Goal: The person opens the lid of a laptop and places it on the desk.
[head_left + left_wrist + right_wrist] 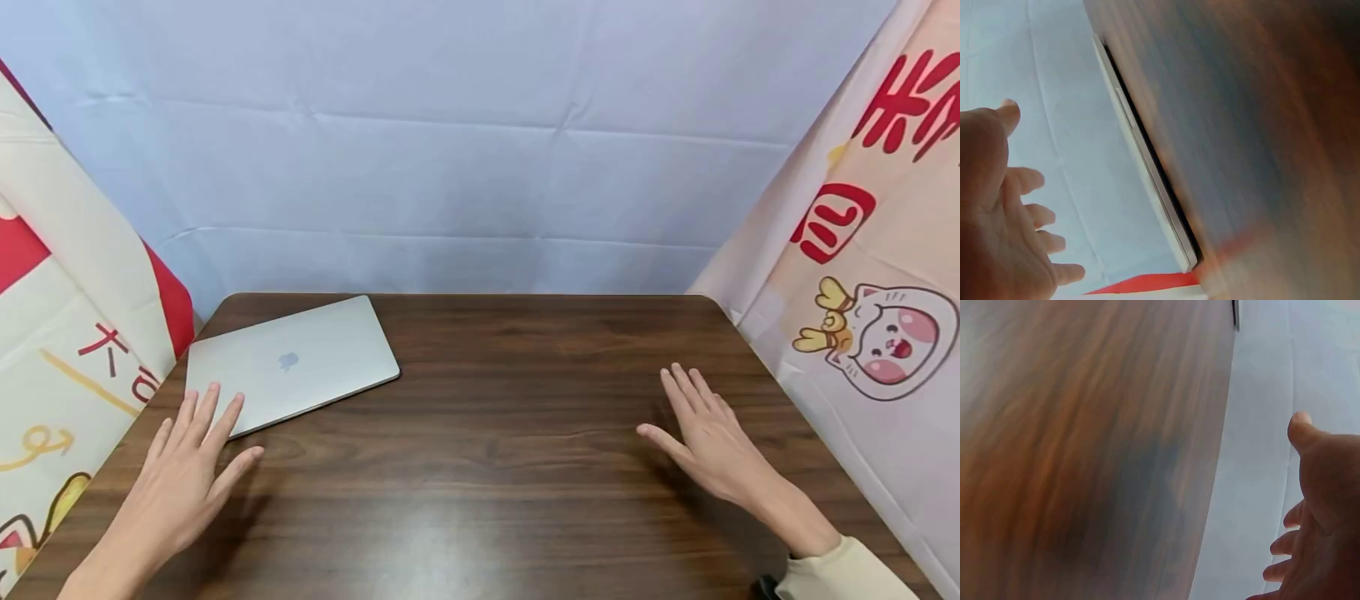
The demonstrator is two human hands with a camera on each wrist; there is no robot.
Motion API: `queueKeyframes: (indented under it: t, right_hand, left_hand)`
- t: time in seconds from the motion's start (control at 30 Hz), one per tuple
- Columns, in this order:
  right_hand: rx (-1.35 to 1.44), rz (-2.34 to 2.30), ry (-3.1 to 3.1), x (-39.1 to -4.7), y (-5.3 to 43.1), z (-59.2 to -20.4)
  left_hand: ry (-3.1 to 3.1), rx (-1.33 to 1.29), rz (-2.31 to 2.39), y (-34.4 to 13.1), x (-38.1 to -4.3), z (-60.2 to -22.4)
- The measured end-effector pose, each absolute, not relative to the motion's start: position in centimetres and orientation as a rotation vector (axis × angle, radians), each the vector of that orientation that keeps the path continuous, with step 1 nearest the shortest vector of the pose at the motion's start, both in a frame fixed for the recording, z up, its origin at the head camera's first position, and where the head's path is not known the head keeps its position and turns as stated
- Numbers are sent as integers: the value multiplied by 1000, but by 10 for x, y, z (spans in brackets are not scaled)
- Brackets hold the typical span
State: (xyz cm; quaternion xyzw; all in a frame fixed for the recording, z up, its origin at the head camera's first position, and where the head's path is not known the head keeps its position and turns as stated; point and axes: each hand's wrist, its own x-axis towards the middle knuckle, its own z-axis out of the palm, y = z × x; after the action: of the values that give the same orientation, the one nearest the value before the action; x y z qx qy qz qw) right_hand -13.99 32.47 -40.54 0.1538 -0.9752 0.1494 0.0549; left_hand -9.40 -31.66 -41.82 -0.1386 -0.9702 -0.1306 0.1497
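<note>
Left hand (180, 479): here it is between eight and nine o'clock from mid-table, fingers long and fanned, thumb swung out towards two o'clock, and it's holding nothing! From above, the fingertips cross the laptop's near-left corner, but the left wrist view puts clear air between them.
Right hand (708, 442): over at three o'clock, released as well, fingers straight and close together, thumb stretched off towards ten. Nothing in its grasp, and well apart from the laptop.
Laptop (322, 367): there it sits, ten o'clock from mid-table, silver, lid down, lying flat, a bluish logo (288, 361) in the middle. It's set askew, the near long edge running up towards two o'clock, the far-right corner right by the table's back edge.
Table (510, 392): dark brown wood grain, rounded far corners, a bright glare down at six o'clock.
Sleeve (843, 575): cream, coming in at five o'clock behind the right hand.
Back cloth (450, 150): pale blue, creased, hanging right across twelve o'clock.
Left cloth (60, 350): nine o'clock, white with red and yellow print.
Right cloth (840, 467): two o'clock, big red characters and a smiling cartoon cat (892, 343)!
</note>
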Motion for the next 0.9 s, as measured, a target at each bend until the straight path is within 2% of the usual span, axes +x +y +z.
queueKeyframes:
  t: [0.3, 0.9]
  right_hand:
    - [454, 724, -2921, -156, 288, -396]
    - [508, 989, -2902, -203, 183, -384]
  left_hand:
    - [-2761, -246, -525, -314, -101, -410]
    - [-2690, 109, -760, -329, -118, -393]
